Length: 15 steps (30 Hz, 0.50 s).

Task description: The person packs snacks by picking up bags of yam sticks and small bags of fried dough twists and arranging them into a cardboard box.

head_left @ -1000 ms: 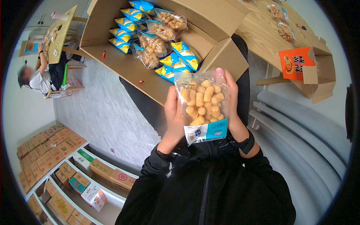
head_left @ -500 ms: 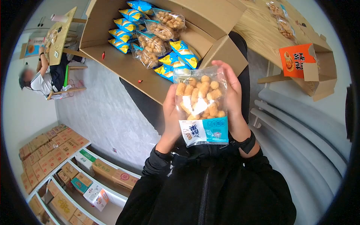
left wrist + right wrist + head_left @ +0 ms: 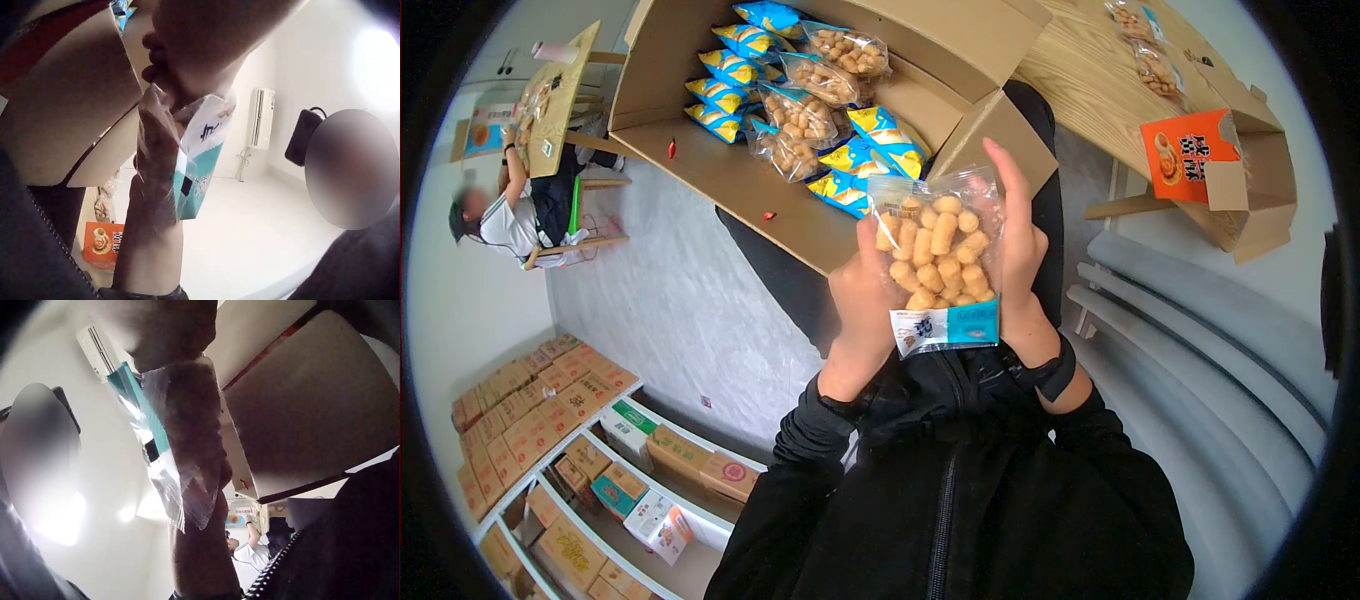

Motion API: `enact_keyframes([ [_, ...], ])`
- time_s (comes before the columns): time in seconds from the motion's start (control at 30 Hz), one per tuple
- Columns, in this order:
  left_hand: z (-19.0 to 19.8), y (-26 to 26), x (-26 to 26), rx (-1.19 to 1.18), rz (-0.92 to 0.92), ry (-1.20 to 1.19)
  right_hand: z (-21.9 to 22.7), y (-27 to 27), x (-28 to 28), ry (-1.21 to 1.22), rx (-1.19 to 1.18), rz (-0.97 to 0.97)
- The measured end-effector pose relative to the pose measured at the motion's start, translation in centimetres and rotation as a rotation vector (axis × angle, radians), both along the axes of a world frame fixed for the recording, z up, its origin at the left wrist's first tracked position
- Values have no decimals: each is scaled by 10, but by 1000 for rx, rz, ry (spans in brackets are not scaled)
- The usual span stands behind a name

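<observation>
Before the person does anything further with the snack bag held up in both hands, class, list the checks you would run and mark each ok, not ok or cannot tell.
1. Snack bag supported on both sides: ok, left hand and right hand flank it.
2. Bag held upright, blue label end down: ok.
3. Top seal intact: cannot tell, the clear film glares.
4. Puffs inside unbroken: ok as far as the head view shows.
5. Room in the open carton for another bag: ok, bare cardboard lies beside the stacked bags.
6. Right hand's fingers curled round the bag: not ok, they lie straight along its edge.
</observation>
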<state>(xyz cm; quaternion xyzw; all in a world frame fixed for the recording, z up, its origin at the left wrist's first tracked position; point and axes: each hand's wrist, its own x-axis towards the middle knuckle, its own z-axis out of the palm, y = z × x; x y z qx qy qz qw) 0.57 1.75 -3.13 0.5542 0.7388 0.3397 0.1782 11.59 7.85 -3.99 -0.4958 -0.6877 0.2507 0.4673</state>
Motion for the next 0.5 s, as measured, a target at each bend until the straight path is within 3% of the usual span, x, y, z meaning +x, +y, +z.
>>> enact_keyframes([
  [0.03, -2, -1, -1, -55, -7, 70, 1, 0, 0, 0, 1, 2],
  [0.1, -5, -2, -2, -25, -11, -3, 5, 2, 0, 206, -411, -34],
  [0.13, -5, -1, -3, 6, -16, -76, 7, 2, -1, 205, -407, -30],
  [0.2, -2, 1, -5, 85, -66, -170, 11, 3, -2, 497, -427, 39],
  [0.23, 0, 1, -6, 155, -121, -265, 10, 2, -1, 514, -458, 67],
  [0.37, 4, -1, -8, 113, -60, -323, 8, 3, 2, 603, -577, 140],
  [0.5, 15, 0, -17, 172, 148, -213, 7, 2, 14, 498, -670, 295],
])
